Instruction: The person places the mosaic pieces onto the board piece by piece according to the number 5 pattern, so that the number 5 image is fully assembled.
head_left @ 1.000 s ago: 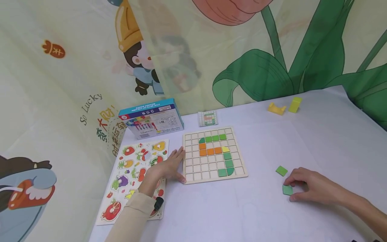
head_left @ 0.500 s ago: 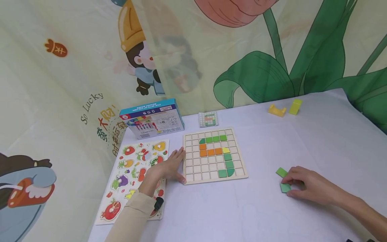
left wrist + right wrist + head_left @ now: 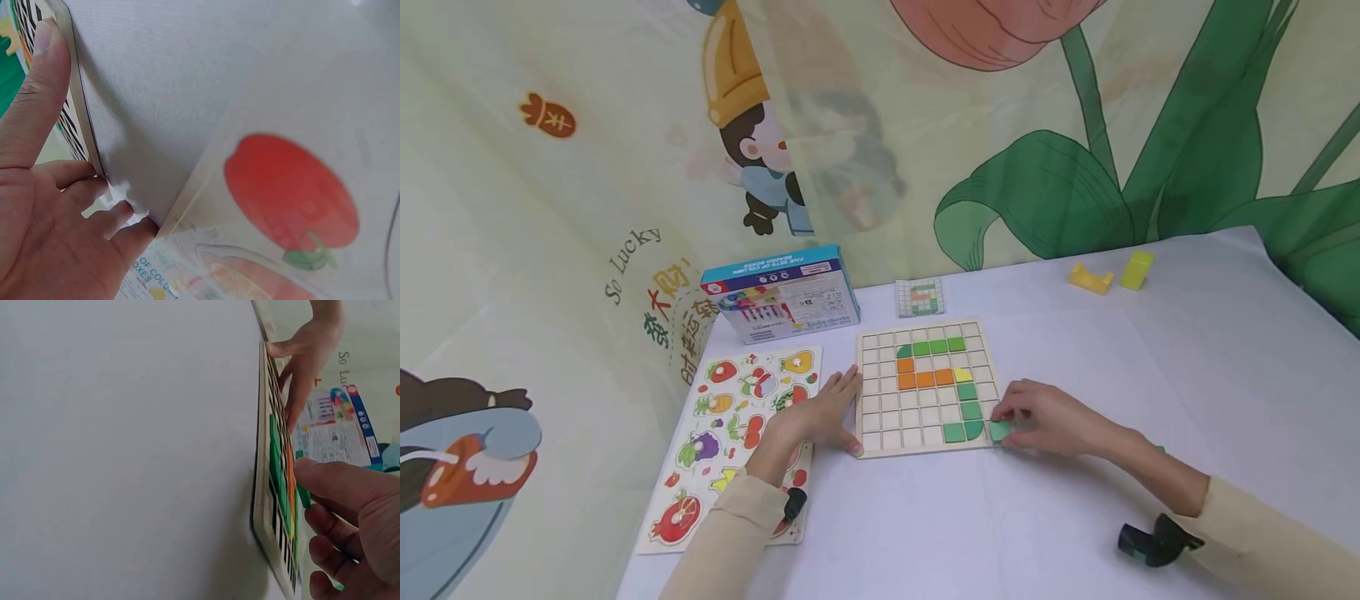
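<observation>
A wooden grid board (image 3: 887, 417) lies on the white-covered table, with green, orange and yellow tiles set in some of its squares. My left hand (image 3: 820, 414) rests at the board's left edge with fingers spread; in the left wrist view the thumb (image 3: 47, 69) lies along that edge. Over the board's lower right edge, my right hand (image 3: 1060, 421) pinches a green square tile (image 3: 999, 431) between thumb and fingers. The right wrist view shows that tile (image 3: 303, 481) held on edge, just above the board.
A fruit puzzle board (image 3: 700, 492) lies left of the grid board. Behind stand a blue-topped box (image 3: 797, 300) and a small pattern card (image 3: 920, 297). A yellow curved block (image 3: 1090, 278) and a yellow-green block (image 3: 1137, 270) are at the back right.
My right hand has picked up the green square tile from the table at the right and carried it left to the board's edge. The left hand has stayed in place.
</observation>
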`<state>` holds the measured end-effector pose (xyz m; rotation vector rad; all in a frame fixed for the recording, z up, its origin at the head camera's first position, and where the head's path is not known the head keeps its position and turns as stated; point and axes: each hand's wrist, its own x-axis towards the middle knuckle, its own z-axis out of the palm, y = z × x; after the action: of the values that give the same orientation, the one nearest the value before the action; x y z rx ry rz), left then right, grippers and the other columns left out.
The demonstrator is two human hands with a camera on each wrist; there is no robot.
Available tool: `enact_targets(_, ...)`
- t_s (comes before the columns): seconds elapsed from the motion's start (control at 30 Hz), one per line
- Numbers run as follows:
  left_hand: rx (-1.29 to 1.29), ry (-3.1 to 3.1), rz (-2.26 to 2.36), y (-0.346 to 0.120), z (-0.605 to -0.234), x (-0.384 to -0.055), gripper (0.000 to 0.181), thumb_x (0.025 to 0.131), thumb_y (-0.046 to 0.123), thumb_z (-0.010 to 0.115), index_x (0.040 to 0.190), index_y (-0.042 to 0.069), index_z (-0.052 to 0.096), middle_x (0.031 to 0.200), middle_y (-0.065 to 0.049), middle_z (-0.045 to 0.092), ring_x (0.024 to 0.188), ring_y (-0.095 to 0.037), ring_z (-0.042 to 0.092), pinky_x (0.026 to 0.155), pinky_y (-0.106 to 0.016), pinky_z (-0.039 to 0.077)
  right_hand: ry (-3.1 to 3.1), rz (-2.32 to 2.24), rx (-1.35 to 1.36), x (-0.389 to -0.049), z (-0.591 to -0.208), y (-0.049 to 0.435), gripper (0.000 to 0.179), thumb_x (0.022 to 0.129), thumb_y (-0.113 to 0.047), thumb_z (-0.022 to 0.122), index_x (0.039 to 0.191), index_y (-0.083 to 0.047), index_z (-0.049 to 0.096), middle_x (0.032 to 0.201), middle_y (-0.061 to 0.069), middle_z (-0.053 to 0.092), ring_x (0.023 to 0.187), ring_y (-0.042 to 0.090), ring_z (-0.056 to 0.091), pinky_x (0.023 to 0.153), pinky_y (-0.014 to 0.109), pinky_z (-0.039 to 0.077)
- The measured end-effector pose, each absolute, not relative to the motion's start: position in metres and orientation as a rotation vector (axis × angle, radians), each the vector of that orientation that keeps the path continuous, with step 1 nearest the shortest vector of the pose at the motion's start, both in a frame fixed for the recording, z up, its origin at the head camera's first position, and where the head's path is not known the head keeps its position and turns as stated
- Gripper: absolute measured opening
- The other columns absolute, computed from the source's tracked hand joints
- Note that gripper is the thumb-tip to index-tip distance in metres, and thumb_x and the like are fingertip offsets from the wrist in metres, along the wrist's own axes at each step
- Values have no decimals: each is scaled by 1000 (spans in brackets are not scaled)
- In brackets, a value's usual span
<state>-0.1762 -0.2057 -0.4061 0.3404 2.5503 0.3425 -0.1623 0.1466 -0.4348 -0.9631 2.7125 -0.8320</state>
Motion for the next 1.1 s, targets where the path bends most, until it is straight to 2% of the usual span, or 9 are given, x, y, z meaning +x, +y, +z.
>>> enact_targets(0.2, 349, 2555, 328, -204, -407, -177, 114, 72, 35, 83, 157, 12, 12, 165, -2, -4, 153, -28, -3, 121, -50, 18, 2642, -871, -1017, -172, -433, 97, 23, 77, -23, 81, 99, -22, 73, 89, -13, 57, 81, 6, 49, 69, 19, 45)
enact_targets(0.4, 356, 2559, 321, -204, -406, -178, 114, 72, 36, 83, 157, 11, 12, 165, -2, -4, 153, -28, -3, 121, -50, 18, 2622, -884, -1069, -174, -438, 71, 20, 77, -21, 80, 96, -20, 73, 83, -12, 56, 77, 6, 48, 67, 19, 43)
enact_targets(1.1, 353, 2553, 342, -208, -408, -177, 114, 72, 35, 83, 157, 12, 11, 165, -2, -5, 153, -28, -4, 122, -49, 17, 2618, -885, -1054, -174, -445, 60, 23, 75, -22, 83, 96, -17, 74, 85, -12, 59, 79, 5, 49, 69, 20, 43)
